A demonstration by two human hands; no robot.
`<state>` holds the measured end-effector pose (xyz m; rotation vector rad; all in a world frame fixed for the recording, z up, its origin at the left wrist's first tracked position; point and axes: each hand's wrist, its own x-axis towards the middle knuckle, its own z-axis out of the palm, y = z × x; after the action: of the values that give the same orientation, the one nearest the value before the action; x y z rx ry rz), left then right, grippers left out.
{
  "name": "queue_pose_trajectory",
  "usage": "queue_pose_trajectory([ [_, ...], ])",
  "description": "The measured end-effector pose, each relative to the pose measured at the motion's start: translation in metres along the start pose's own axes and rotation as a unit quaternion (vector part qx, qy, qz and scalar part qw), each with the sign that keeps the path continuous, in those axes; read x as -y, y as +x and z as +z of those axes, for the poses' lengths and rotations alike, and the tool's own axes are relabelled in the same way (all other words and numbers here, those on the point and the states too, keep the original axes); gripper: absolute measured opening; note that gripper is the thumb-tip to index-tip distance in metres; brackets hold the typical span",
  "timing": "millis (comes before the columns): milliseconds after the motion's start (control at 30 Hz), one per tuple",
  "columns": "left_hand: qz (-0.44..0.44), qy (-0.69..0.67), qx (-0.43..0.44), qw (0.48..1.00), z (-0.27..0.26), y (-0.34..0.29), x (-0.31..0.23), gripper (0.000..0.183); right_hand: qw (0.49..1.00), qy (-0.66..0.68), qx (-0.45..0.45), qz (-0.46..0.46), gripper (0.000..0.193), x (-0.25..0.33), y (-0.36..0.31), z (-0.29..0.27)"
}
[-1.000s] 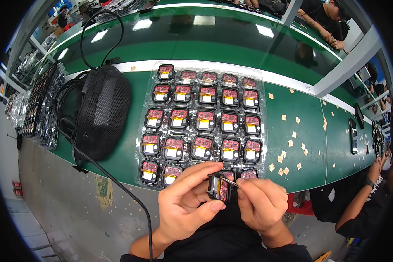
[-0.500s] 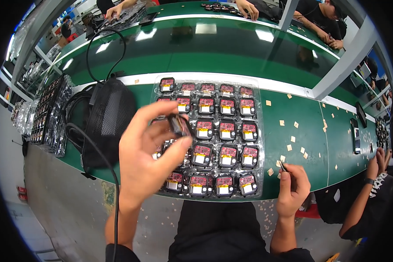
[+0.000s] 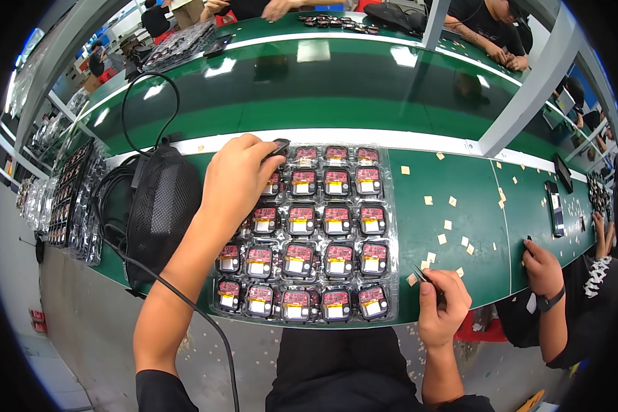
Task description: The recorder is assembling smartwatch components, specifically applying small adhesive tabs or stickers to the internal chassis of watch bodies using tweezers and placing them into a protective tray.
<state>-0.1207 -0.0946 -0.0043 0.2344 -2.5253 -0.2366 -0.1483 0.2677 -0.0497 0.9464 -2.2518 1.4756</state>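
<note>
My left hand (image 3: pixel 240 172) reaches to the far left part of a clear plastic tray (image 3: pixel 393 275). Its thumb and fingers pinch a small black-cased electronic module (image 3: pixel 281 146), seen edge-on and tilted; how it sits relative to its pocket is hidden by the hand. Rows of similar square modules (image 3: pixel 301 221) fill the visible pockets, each with a red circuit board and a white-and-yellow part. Just right of the tray, my right hand (image 3: pixel 444 305) closes round dark tweezers (image 3: pixel 421 272), their tips beside small pale square pieces (image 3: pixel 412 279).
A black mesh bag (image 3: pixel 165 206) with coiled cable lies left of the tray, and stacked trays (image 3: pixel 72 192) stand farther left. More pale squares are scattered on the green table (image 3: pixel 477 206). A co-worker's hand (image 3: pixel 544 271) is at the right. A grey post (image 3: pixel 529 86) rises behind.
My left hand has moved away from me, from above the tray's left middle to its far row. My right hand stays beside the tray with the tweezers. The whole view has shifted slightly.
</note>
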Motion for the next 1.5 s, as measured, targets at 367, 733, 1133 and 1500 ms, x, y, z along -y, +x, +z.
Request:
queue_pose_trajectory([
  [367, 0.018, 0.013, 0.078, 0.997, -0.010, 0.007, 0.001, 0.017, 1.000, -0.012, 0.010, -0.004, 0.014, 0.002, 0.001, 0.002],
  [733, -0.038, -0.067, 0.112, 0.991, -0.009, 0.011, 0.013, 0.016, 0.999, -0.020, 0.018, -0.019, 0.014, 0.002, 0.001, 0.003],
  [1133, -0.006, 0.016, 0.100, 0.995, -0.007, 0.012, 0.003, 0.015, 0.998, -0.034, 0.022, -0.039, 0.015, 0.003, 0.002, 0.004],
  [1500, -0.029, -0.013, 0.124, 0.992, -0.008, 0.018, 0.011, 0.015, 0.999, -0.026, 0.026, -0.032, 0.016, 0.004, 0.001, 0.006],
])
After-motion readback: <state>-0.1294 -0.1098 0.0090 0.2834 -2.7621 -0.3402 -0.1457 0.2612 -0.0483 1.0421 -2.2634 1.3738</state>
